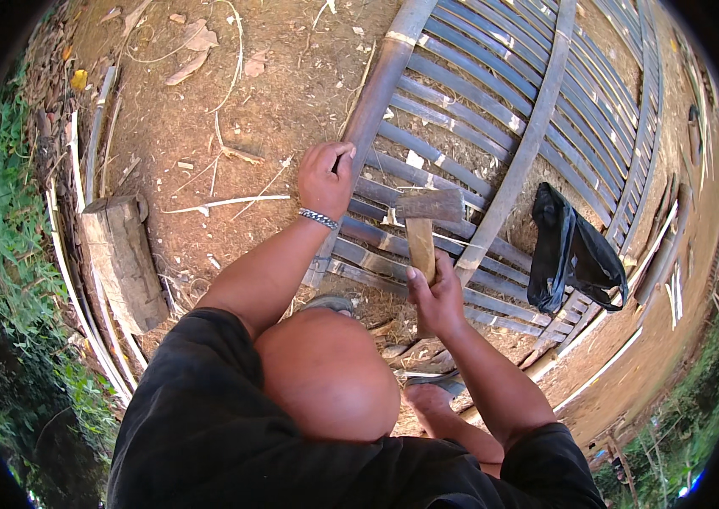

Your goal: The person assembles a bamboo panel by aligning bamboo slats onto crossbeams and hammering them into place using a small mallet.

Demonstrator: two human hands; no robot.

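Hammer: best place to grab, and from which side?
Probably the wooden handle, from the near right, as the right grip does: it's slim and straight, while the blocky head lies crosswise at its far end.

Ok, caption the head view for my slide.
Right hand holds a wooden-handled hammer over a slatted bamboo frame; left hand rests on its side pole.

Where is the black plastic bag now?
The black bag lies at the head view's right, on the slatted frame, right of the right hand.
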